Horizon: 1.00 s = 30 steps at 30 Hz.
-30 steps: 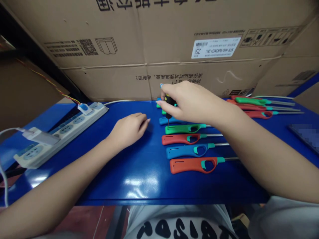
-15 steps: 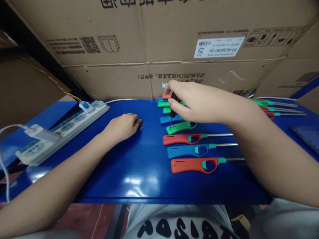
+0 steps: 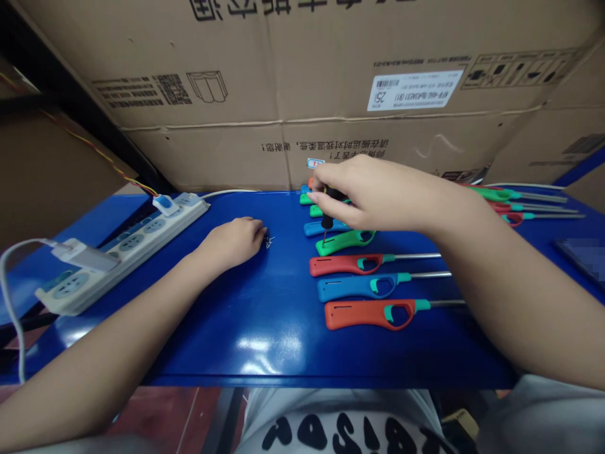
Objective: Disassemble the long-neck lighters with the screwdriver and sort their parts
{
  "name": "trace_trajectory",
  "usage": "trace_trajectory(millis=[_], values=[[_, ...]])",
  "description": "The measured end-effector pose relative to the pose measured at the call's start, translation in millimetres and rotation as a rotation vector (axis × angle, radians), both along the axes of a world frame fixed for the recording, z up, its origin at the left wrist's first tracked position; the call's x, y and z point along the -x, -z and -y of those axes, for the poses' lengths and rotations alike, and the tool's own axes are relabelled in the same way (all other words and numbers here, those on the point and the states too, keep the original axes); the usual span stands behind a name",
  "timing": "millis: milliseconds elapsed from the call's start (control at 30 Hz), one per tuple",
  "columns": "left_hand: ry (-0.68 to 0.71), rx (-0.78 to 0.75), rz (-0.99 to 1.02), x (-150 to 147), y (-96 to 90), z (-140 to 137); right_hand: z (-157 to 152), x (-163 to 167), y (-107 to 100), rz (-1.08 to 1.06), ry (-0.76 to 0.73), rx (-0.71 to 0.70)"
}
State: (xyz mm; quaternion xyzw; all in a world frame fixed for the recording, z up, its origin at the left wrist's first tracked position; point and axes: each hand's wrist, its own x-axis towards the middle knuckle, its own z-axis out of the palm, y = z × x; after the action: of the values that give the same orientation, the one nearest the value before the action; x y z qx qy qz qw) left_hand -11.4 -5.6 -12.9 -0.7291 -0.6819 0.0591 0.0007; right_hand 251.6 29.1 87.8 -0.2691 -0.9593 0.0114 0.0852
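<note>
My right hand (image 3: 366, 189) is closed round the black handle of a screwdriver (image 3: 327, 221). The thin shaft points down, its tip at the rear end of a green stick lighter (image 3: 344, 242). On the blue tabletop rests my left hand (image 3: 239, 243), fingers curled; what they hold, if anything, is hidden. Small silvery screws (image 3: 269, 241) lie in a little heap beside its fingertips. Nearer to me are a red lighter (image 3: 338, 265), a blue lighter (image 3: 347, 289) and an orange lighter (image 3: 354, 314). Behind the green one, a blue lighter (image 3: 314, 228) and others are partly covered by my right hand.
A white power strip (image 3: 127, 252) with plugs and cables runs along the left. Several more lighters (image 3: 508, 207) lie at the back right. A dark flat object (image 3: 579, 265) sits at the right edge. A large cardboard box (image 3: 283, 82) stands behind the table.
My right hand has turned a little on the screwdriver handle, while the tip stays at the green lighter. My left hand stays by the screws.
</note>
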Motion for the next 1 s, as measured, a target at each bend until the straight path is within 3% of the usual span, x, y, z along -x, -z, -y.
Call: trace_trajectory(millis=[167, 300, 400, 500, 1000], values=[[0.045, -0.156, 0.093, -4, -0.9, 2, -2, 0, 2, -0.026, 0.016, -0.019], [0.302, -0.316, 0.310, -21, 1.6, 11, -3, 1, 3, -0.049, -0.058, -0.011], [0.515, -0.284, 0.443, -36, 8.2, 20, -3, 1, 4, -0.073, -0.070, -0.008], [0.622, -0.188, 0.530, -45, 15.8, 25, -2, 1, 3, -0.042, -0.029, -0.015], [0.624, -0.021, 0.633, -49, 21.7, 27, 1, -2, -3, -0.018, -0.065, 0.025]])
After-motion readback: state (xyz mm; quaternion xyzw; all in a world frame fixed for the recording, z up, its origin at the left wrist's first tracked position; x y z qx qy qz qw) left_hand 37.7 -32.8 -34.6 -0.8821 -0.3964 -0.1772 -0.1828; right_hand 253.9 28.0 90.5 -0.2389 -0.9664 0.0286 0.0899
